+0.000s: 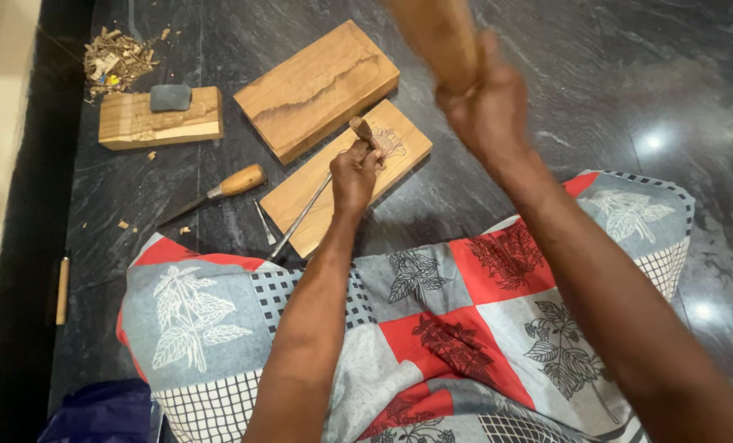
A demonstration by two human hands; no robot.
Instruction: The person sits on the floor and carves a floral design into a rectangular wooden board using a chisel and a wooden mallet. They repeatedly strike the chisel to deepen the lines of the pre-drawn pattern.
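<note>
Wooden-handled chisel [363,131] held upright on pale carved wooden board [317,205], blurred wooden mallet [440,37] raised above

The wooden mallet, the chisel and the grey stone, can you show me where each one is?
wooden mallet [436,37], head view, on its blurred wooden head above the right hand.
chisel [362,129], head view, on its wooden handle top, above the left hand.
grey stone [170,98], head view, on its flat top.

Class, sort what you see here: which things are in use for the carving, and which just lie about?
In use: chisel in left hand; mallet in right hand; carved board.

Lying about: spare chisel, plain block, small block with grey stone, wood chips.
</note>
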